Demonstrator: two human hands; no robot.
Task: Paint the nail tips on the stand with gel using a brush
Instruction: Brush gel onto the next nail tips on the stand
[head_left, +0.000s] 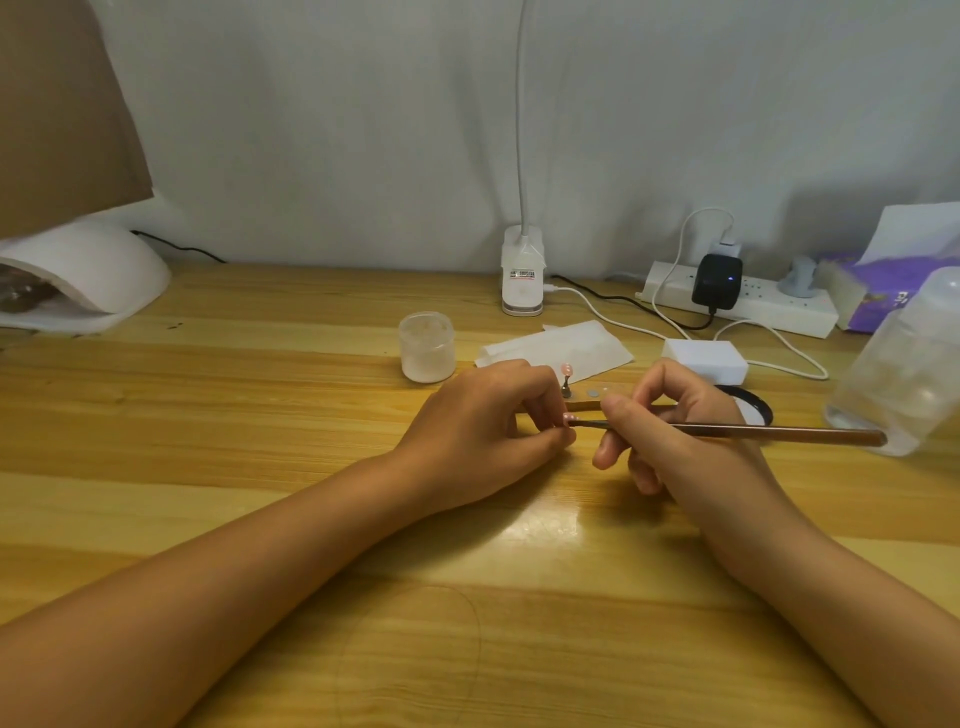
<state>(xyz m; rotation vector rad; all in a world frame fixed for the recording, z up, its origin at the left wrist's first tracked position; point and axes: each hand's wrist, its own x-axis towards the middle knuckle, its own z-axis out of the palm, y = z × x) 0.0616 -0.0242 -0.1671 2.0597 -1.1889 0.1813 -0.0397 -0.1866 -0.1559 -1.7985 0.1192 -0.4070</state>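
A view from a head-worn camera looks down on a wooden table (260, 415) with both bare forearms reaching in from the bottom edge.

The left hand (483, 436) sits near the middle of the table with its fingers curled inward, pinching a small pale pink nail tip (570, 418) between thumb and fingertips. The right hand (675, 441) is just beside it, gripping a thin brown brush (769, 432) like a pencil. The handle of the brush runs out to the right, nearly level, and its bristle end touches the nail tip held in the left hand.

Just behind the two hands lies a low wooden stand (587, 397) with small round metal discs along its top. One pink nail tip on a short stalk (567, 375) stands upright at its left end. Most of the stand is hidden by the hands.

Behind the stand are a small frosted jar (427, 347), a folded white paper towel (561, 348) and a white sponge block (706, 358). A black-rimmed lid (750, 402) lies behind the right hand. Near the wall stand a white clip lamp (522, 275) and a white power strip (748, 301) with a black plug. A white dome-shaped nail lamp (88, 280) sits at far left, and a clear plastic bottle (904, 364) at far right.
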